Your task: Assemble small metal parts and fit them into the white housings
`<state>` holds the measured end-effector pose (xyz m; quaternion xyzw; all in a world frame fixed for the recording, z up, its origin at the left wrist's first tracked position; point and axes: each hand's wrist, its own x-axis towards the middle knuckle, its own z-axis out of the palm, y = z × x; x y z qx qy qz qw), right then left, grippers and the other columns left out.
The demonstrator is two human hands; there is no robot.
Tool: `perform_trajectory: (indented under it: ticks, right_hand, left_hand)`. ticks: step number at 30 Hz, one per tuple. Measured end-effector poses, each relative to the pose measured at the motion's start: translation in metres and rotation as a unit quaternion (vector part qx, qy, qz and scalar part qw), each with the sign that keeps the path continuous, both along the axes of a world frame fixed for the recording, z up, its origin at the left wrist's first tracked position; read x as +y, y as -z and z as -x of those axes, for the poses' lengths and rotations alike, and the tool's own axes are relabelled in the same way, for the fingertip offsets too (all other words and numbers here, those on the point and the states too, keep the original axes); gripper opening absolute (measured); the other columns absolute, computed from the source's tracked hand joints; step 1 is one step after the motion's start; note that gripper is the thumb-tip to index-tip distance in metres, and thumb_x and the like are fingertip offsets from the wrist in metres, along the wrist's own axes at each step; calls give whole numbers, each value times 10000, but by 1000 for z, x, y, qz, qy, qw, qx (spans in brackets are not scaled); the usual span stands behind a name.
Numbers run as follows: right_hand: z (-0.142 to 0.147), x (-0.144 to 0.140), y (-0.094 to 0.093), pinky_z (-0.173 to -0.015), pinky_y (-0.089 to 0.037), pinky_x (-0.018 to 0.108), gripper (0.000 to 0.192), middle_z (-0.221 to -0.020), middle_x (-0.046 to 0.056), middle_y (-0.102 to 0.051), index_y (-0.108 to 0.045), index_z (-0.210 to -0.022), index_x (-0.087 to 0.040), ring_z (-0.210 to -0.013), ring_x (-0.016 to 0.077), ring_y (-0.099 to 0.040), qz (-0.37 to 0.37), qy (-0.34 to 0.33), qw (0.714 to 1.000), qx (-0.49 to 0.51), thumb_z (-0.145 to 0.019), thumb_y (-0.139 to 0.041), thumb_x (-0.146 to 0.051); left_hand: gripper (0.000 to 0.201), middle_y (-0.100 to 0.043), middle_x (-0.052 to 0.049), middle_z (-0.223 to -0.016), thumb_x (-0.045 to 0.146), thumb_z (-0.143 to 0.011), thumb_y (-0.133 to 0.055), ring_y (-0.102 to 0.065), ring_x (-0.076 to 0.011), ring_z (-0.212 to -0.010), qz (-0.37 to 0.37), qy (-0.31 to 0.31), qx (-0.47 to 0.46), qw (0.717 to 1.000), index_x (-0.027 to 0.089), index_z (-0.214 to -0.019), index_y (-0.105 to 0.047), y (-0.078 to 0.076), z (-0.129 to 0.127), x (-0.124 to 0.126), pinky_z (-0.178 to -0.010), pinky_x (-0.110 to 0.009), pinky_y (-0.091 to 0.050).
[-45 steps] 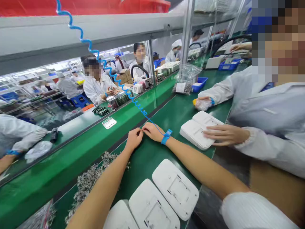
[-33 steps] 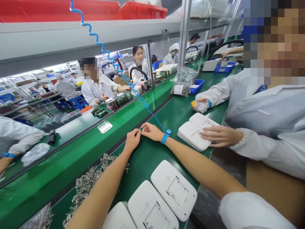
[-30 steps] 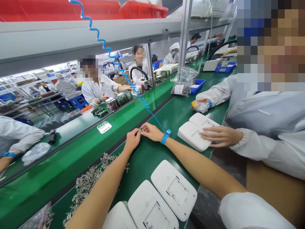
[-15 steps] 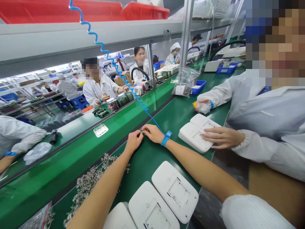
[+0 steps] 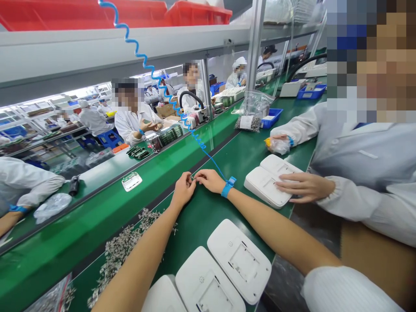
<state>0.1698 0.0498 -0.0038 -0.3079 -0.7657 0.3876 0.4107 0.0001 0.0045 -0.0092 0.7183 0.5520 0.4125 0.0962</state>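
My left hand (image 5: 184,189) and my right hand (image 5: 210,181) meet above the green bench, fingertips almost touching. Both are closed in a pinch around something tiny and dark that I cannot make out. A blue wrist strap (image 5: 228,187) on my right wrist joins a coiled blue cord (image 5: 152,71). Beside my left forearm lies a pile of small grey parts with thin wire-like leads (image 5: 121,242), partly covered by the arm. Between my forearms, white plastic housings (image 5: 239,261) lie in a row with their rectangular recesses facing up.
A co-worker's hand (image 5: 299,186) rests on more white housings (image 5: 264,184) at the right. Beyond stand a bag of small parts (image 5: 249,122) and a blue tray (image 5: 272,118). A green conveyor (image 5: 81,216) runs along the left, carrying a white cover with a circuit board (image 5: 131,181).
On the conveyor, the white cover has slid a little left. The coiled cord has swung right. My left fingers have shifted slightly; my right hand stays almost in place.
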Motion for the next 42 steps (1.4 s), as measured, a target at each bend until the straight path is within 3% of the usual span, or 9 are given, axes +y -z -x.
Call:
perform_trajectory:
  ticks: [3,8,13,17,19,26,35,42]
  right_hand:
    - [0,4,3,-714,-538,279,141,-807,35,-722,-694,-938,-152,-693,142,-675,33,-26,999,8,-849,-589,-119]
    - [2,7,10,-700,-551,273,140,-831,33,-705,-655,-978,-154,-694,132,-668,56,-22,997,45,-851,-601,-133]
    - [2,6,12,-745,-526,281,116,-873,42,-690,-668,-929,-166,-780,148,-642,-76,16,997,-1,-839,-622,-108]
    - [-1,7,10,-797,-495,291,139,-826,33,-689,-683,-887,-172,-807,158,-629,-169,7,985,-33,-848,-607,-63]
    - [-1,5,8,-761,-491,277,126,-761,14,-676,-682,-866,-177,-753,149,-625,-158,10,987,-38,-862,-606,-77]
    - [1,-2,1,-682,-529,247,123,-754,3,-706,-670,-873,-179,-682,132,-682,-16,-6,1000,-18,-852,-592,-87]
    - [0,-2,6,-647,-511,239,78,-721,-7,-706,-656,-777,-181,-674,138,-671,-22,6,1000,-22,-771,-654,-104]
    - [4,-3,6,-641,-517,241,68,-687,-8,-704,-668,-808,-187,-636,137,-674,-16,11,999,-30,-828,-635,-130]
  left_hand:
    - [119,-607,-16,-870,259,-886,-563,-526,-122,-693,-25,9,13,1000,203,-990,-576,-3,0,-1,-683,-260,-441]
    - [100,-595,-10,-806,274,-910,-532,-528,-134,-696,-28,14,24,999,202,-847,-563,-6,-2,-3,-675,-266,-433]
    - [149,-574,-3,-751,288,-904,-532,-513,-139,-685,-28,10,23,999,200,-783,-544,-6,-2,-2,-678,-275,-417]
    - [177,-570,5,-703,283,-905,-520,-503,-132,-638,-17,14,18,1000,199,-750,-538,-6,-1,-2,-633,-266,-401]
    - [141,-590,2,-727,258,-894,-517,-519,-131,-650,-15,19,16,1000,198,-772,-555,-7,-1,-2,-635,-259,-412]
    - [108,-589,2,-729,227,-862,-526,-514,-129,-648,-19,25,16,999,201,-765,-566,-9,-2,-5,-635,-260,-420]
    - [37,-602,16,-689,200,-783,-560,-519,-120,-604,-16,18,17,1000,203,-752,-579,-7,-1,-6,-597,-252,-412]
    - [82,-626,-6,-730,203,-804,-547,-534,-132,-652,-34,21,27,999,200,-736,-592,-10,-2,-7,-621,-264,-412]
